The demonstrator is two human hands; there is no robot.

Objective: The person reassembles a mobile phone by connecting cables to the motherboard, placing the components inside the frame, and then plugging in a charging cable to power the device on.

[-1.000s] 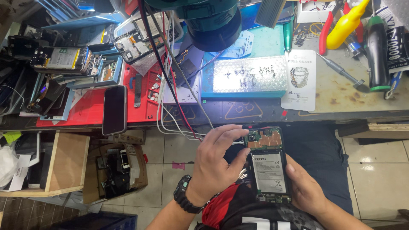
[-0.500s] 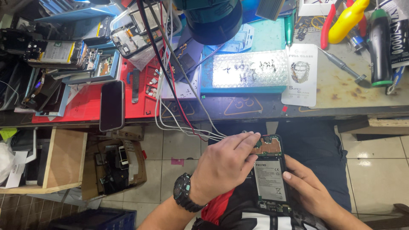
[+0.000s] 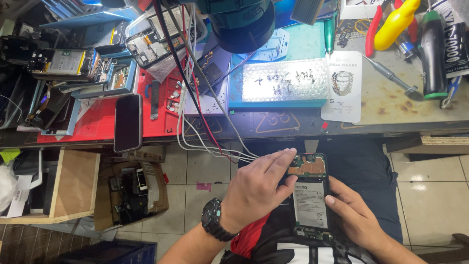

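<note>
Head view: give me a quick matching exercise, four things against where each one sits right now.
Things:
1. opened phone
2. black phone, screen dark
3. yellow bottle
4. wristwatch

Places:
A. on the left wrist
B. far right corner of the bench
C. between the two hands, over the lap
D. on the red mat, overhanging the bench edge

Pairs: 1-C, 2-D, 3-B, 4-A

Black phone (image 3: pixel 128 122) on red mat (image 3: pixel 97 124); yellow bottle (image 3: pixel 396 22).
</note>
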